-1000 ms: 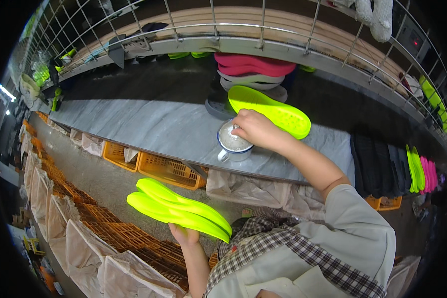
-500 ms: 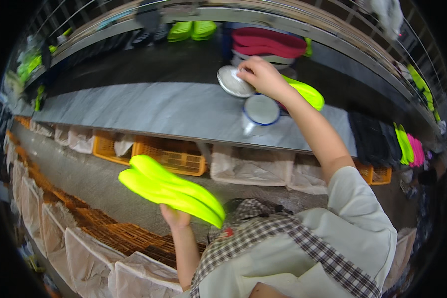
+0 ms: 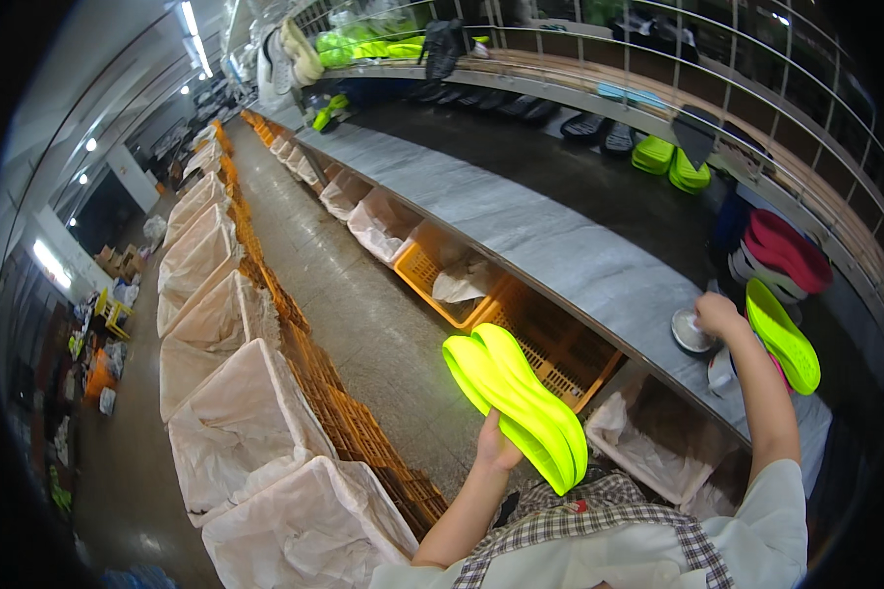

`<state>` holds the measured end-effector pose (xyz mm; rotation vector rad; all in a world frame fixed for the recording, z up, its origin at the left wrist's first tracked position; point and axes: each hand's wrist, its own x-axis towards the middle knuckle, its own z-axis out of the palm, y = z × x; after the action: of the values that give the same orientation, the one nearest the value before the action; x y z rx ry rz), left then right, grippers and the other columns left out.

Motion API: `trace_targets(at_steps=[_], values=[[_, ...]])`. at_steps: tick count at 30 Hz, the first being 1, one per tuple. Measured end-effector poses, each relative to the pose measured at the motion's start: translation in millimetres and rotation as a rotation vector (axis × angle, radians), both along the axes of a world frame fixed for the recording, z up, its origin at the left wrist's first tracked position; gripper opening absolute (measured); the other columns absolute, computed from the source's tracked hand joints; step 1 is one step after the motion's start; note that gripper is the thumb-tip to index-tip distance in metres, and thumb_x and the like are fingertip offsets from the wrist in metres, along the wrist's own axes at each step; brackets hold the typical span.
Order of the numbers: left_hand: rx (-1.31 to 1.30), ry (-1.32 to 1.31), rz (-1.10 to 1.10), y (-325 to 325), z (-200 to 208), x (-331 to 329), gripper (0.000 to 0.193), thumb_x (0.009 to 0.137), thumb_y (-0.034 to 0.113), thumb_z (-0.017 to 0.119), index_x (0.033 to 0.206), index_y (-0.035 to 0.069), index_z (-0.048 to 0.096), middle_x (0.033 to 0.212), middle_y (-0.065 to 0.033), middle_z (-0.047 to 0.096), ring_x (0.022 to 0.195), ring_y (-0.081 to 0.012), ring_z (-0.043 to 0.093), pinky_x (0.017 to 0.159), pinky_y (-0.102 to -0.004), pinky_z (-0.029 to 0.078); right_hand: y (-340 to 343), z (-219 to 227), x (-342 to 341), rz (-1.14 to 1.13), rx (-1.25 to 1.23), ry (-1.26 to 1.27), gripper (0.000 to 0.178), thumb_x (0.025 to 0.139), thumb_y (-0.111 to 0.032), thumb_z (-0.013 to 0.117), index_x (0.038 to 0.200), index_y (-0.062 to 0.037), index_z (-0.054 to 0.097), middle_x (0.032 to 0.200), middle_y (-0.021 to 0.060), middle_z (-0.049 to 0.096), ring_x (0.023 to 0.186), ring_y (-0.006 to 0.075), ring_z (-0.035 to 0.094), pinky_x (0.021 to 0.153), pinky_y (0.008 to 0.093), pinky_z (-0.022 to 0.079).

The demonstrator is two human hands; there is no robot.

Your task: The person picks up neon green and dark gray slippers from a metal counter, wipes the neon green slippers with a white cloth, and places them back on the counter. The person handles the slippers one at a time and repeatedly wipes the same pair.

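Note:
My left hand point(image 3: 498, 447) is closed round the underside of a pair of neon yellow-green shoe soles point(image 3: 516, 402), held up in front of my apron. At the bench's front edge my right hand point(image 3: 720, 316) pinches a round, pale lid point(image 3: 691, 332). Just below the lid a white mug point(image 3: 722, 373) shows only in part, behind my right forearm. Another neon yellow-green sole point(image 3: 783, 339) lies on the bench just right of that hand. Behind it are red soles point(image 3: 784, 253) stacked on whitish ones.
The long grey bench point(image 3: 521, 226) runs away to the far left, with a wire rack point(image 3: 648, 74) along its back. Orange crates point(image 3: 440, 275) and cloth-lined bins point(image 3: 648, 442) sit beneath it. Across the aisle stands a row of lined bins point(image 3: 250, 407). Green soles point(image 3: 670, 165) sit under the rack.
My view has swung left along the bench and aisle, so the bench things appear further right. Both hands keep their hold on the soles and the lid.

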<state>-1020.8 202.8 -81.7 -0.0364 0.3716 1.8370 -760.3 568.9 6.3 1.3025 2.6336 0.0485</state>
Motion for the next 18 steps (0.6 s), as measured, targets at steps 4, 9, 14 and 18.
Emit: trace_targets(at_steps=[4,9,14,18], values=[[0.005,-0.003,0.023,1,-3,-10,0.052,0.096,0.039,0.041,0.135,0.005,0.038,0.135,-0.0131,0.044,0.123,-0.0305,0.043,0.103,-0.0455,0.036,6,-8,1,-0.055,-0.003,-0.153,0.019,0.068,-0.012,0.063,0.084,-0.0041,0.069,0.093,0.0193,0.065,0.091,0.0332,0.062,0.077,0.0419,0.051],[0.008,-0.016,0.064,-7,0,-26,0.053,0.094,0.039,0.044,0.134,0.003,0.038,0.135,-0.0143,0.044,0.123,-0.0314,0.044,0.103,-0.0466,0.036,-12,4,-16,-0.010,0.134,-0.079,0.017,0.071,-0.012,0.062,0.085,-0.0028,0.067,0.091,0.0173,0.064,0.090,0.0326,0.062,0.078,0.0411,0.050],[-0.026,-0.024,0.159,-30,-2,-59,0.050,0.095,0.039,0.042,0.131,0.004,0.042,0.131,-0.0146,0.048,0.118,-0.0321,0.048,0.100,-0.0482,0.038,-83,33,-112,0.189,0.050,0.469,0.016,0.077,-0.020,0.062,0.082,-0.0042,0.064,0.083,0.0153,0.063,0.081,0.0335,0.060,0.071,0.0415,0.048],[0.044,-0.020,0.228,-66,-9,-99,0.048,0.092,0.039,0.047,0.126,0.005,0.049,0.124,-0.0141,0.055,0.113,-0.0319,0.052,0.098,-0.0478,0.041,-156,36,-190,0.426,-0.326,0.515,0.025,0.080,-0.030,0.061,0.082,-0.0050,0.066,0.082,0.0155,0.063,0.079,0.0329,0.060,0.069,0.0414,0.048]])
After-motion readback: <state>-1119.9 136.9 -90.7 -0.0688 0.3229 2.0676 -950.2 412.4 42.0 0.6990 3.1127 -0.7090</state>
